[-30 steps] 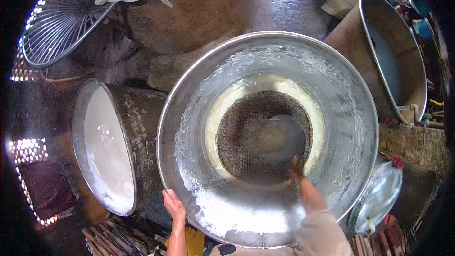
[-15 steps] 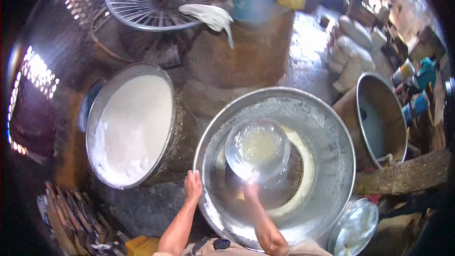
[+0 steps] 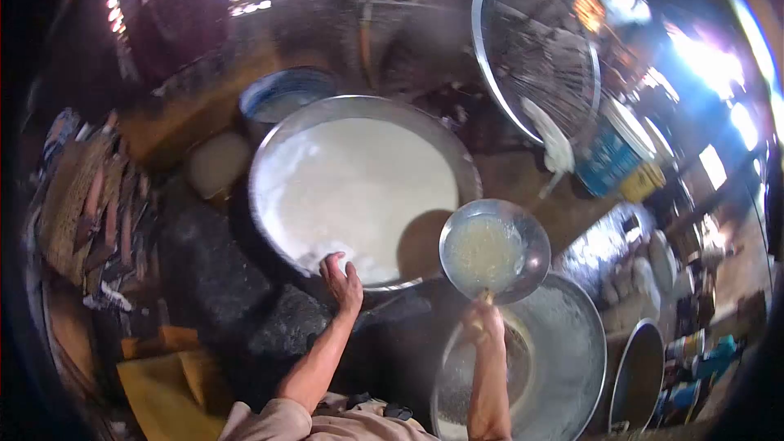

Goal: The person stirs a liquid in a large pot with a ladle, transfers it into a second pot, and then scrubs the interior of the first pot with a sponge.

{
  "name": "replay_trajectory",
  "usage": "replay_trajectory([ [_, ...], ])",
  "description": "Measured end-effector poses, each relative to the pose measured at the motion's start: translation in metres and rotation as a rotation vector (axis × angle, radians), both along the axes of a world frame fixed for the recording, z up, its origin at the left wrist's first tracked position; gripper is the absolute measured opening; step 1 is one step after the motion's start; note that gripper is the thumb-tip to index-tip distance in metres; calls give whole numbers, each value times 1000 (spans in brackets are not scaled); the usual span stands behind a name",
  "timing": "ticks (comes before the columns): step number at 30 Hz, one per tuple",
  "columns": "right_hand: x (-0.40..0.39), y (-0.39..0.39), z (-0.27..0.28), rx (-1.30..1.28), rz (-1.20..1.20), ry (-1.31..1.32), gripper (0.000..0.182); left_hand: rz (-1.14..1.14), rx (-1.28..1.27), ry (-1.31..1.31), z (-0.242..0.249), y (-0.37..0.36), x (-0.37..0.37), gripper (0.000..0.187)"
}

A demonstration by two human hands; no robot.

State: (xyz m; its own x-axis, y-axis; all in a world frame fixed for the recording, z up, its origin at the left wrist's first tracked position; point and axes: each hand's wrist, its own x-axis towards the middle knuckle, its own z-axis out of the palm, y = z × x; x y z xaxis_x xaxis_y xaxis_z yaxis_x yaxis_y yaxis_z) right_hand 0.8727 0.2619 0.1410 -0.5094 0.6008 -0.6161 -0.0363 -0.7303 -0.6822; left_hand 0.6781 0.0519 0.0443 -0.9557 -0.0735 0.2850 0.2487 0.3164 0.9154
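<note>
My right hand [image 3: 483, 322] is closed around the short handle of a large round metal ladle [image 3: 535, 265]. Pale, cloudy liquid [image 3: 486, 247] lies in its bowl. The ladle is raised between two vessels, over the right edge of a wide vat [image 3: 268, 233] of white, milky liquid [image 3: 367, 180] and the far side of a metal basin [image 3: 576, 335]. At the vat's near rim is my left hand [image 3: 343, 286], its thumb and fingers apart, beside some white foam [image 3: 331, 251]. Whether it presses on the rim is hard to tell.
A blue-rimmed tub [image 3: 286, 86] stands behind the vat. Stacked wood pieces [image 3: 98, 204] and a yellow container [image 3: 175, 388] are on the left. At the back right are a spoked metal wheel [image 3: 482, 41] with a white cloth [image 3: 549, 137] and a blue bucket [image 3: 612, 155]. Another drum [image 3: 637, 376] stands lower right.
The view has turned left. My right hand has lifted the ladle out of the basin towards the milky vat. My left hand has gone from the basin's rim to the vat's near rim.
</note>
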Motion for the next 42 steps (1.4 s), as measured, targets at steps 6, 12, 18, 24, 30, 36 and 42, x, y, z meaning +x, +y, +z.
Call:
replay_trajectory([
  [6,-143,-80,-73,-425,254,332,17,665,-344,-129,-31,-93,-128,55],
  [12,-255,-149,-125,-572,513,446,30,634,-329,-263,-96,-97,-157,44],
  [18,-313,-178,-127,-601,498,315,30,448,-133,-351,-79,-105,-150,36],
  [24,-302,-166,-133,-419,513,207,10,483,-184,-278,-94,-105,-151,39],
  [30,-253,-131,-101,-53,400,-194,8,496,-224,-447,-80,-100,-155,37],
  [36,-183,-91,-39,420,76,-243,18,541,-136,-378,-126,-100,-167,36],
  [42,-56,-45,7,1090,71,-165,52,309,-117,-571,-77,-105,-117,53],
])
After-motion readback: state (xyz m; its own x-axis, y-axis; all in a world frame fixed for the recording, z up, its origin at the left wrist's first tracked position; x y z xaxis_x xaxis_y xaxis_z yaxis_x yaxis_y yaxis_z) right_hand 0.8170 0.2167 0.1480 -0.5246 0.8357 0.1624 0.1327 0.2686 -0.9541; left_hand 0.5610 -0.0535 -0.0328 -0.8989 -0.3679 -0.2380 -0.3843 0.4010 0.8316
